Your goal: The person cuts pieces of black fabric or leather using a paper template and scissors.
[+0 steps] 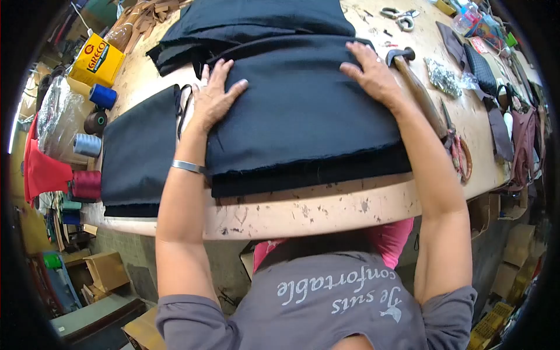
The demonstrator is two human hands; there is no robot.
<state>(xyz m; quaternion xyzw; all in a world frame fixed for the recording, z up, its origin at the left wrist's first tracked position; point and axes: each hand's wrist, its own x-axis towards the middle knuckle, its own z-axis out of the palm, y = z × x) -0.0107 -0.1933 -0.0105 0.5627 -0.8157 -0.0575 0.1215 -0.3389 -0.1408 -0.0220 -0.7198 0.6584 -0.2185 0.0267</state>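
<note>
A thick stack of black fabric (303, 111) lies in front of me, its frayed front edge near the table's edge. My left hand (214, 96) rests on the stack's left side, fingers apart and thumb pointing inward. On the right side my right hand (373, 76) lies with its fingers spread near the far corner. Neither hand grips anything. To the left of my left forearm is a smaller stack of black fabric (140, 151). More black cloth (256, 20) is heaped behind the main stack.
A hammer (417, 93) and red-handled scissors (461, 157) lie beside my right arm. Pliers (402, 17) are at the back right, near a bag of small metal parts (442, 76). Thread spools (87, 144) and a yellow can (96, 61) line the left edge.
</note>
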